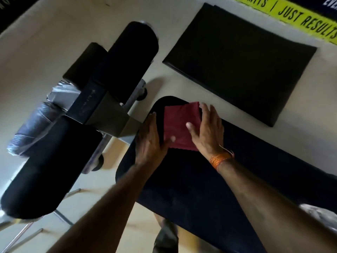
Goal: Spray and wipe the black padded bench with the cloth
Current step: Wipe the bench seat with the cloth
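A dark red folded cloth [179,125] is laid flat near the rounded end of the black padded bench [191,189]. It is flanked by both hands: the left hand [150,141] is spread flat along its left edge, thumb on the fabric, and the right hand [207,128] is spread open over its right side. An orange thread band [219,159] is worn at the right wrist. Beyond the bench, black foam rollers [135,50] and what seems a black floor mat [238,61] are seen.

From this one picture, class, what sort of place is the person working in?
Most likely a gym: a black padded bench with foam leg rollers, a black floor mat, and a yellow banner reading "JUST RESULTS".
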A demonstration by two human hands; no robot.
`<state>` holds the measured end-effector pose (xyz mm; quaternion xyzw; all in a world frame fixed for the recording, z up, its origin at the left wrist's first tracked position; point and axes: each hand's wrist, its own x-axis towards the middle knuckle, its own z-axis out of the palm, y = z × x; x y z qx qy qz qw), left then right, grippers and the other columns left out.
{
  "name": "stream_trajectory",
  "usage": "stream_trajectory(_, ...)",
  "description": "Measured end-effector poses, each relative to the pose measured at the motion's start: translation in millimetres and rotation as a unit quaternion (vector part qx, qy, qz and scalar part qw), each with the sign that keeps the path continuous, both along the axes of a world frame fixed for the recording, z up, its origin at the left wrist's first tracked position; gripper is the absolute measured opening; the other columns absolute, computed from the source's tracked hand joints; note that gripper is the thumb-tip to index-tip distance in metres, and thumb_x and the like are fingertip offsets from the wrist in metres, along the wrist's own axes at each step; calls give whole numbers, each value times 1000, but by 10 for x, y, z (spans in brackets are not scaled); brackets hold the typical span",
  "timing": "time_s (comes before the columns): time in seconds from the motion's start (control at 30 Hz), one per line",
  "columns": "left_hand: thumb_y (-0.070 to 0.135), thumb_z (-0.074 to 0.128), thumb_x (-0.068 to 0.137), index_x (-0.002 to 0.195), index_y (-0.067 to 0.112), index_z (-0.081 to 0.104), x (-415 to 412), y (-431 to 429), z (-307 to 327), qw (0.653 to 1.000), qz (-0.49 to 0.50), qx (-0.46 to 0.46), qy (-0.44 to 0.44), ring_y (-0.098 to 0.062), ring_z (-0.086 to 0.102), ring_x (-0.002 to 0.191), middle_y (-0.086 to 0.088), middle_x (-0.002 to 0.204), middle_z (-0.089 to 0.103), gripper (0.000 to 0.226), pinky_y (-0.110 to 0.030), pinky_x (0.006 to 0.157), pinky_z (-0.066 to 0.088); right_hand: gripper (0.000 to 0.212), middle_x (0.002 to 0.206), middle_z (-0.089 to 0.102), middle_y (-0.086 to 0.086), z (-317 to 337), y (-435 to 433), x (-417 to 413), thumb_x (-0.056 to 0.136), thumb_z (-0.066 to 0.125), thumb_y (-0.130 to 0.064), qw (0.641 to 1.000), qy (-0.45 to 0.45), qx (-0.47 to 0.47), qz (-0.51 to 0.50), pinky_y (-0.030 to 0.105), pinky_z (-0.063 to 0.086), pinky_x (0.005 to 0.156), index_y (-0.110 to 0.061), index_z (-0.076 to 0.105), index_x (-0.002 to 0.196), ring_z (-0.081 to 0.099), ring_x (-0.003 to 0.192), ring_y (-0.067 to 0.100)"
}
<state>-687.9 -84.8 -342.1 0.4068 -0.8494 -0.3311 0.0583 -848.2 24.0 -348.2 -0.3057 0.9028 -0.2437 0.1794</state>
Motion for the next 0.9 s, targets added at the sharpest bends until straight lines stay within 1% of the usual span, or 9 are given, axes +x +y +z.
stream_trajectory(0.07,84,69,70,165,10,-2,131,-115,-216,990,-78,-10,-114,-34,4,160,-17,173,0,140,-53,128,16,79,173,8,19,-122,-169,73,102,43,-62,996,67,29,60,63,16,124,-27,12,167,13,159,40)
stream_trajectory(0.1,89,69,63,164,12,-12,198,-133,-303,980,-125,-14,-154,-31,-13,160,-13,172,-17,150,-54,129,5,80,174,1,17,-189,-241,139,102,35,-67,991,72,49,101,65,8,125,-30,7,167,3,160,40)
stream_trajectory(0.13,92,67,60,162,15,-20,260,-128,-368,972,-159,-17,-169,-28,-29,156,-9,168,-31,155,-53,129,-4,81,175,-5,15,-274,-286,217,101,29,-71,985,73,76,136,68,1,124,-33,2,167,-6,160,40)
stream_trajectory(0.2,94,65,57,159,20,-29,318,-125,-460,972,-169,-13,-161,-20,-41,150,-2,161,-43,157,-48,126,-18,81,175,-10,13,-469,-359,324,99,20,-76,975,101,124,157,72,-4,123,-36,-1,166,-15,159,41)
stream_trajectory(0.4,96,62,56,159,23,-30,300,-127,-525,976,-147,-17,-159,-22,-35,153,-4,165,-38,156,-46,124,-20,67,175,-5,12,-607,-708,219,108,18,-62,974,137,135,122,70,-3,124,-34,6,167,-9,160,41)
stream_trajectory(0.57,97,61,57,161,21,-25,305,-116,-496,978,-142,-5,-155,-22,-33,155,-3,168,-34,155,-49,126,-16,61,176,-4,6,-574,-379,24,110,13,-54,930,154,105,319,66,5,126,-33,8,167,-10,161,35)
stream_trajectory(0.73,95,61,57,158,24,-31,295,-133,-461,978,-139,-1,-155,-20,-36,153,-3,166,-37,154,-41,120,-29,61,176,5,9,-624,-1054,-97,109,20,-48,955,161,106,226,65,8,126,-33,10,167,1,161,40)
stream_trajectory(0.8,93,64,57,157,24,-31,290,-127,-448,980,-135,-3,-147,-19,-35,153,-3,168,-34,154,-44,122,-26,61,176,3,10,-653,-963,-51,110,21,-47,947,167,90,258,64,5,127,-31,5,166,-2,161,39)
stream_trajectory(0.9,93,66,54,161,19,-23,295,-103,-414,981,-124,-12,-149,-19,-30,156,-5,171,-26,158,-52,128,-10,60,176,0,6,-601,-434,-38,111,15,-48,914,161,86,361,63,6,127,-31,4,167,-4,162,35)
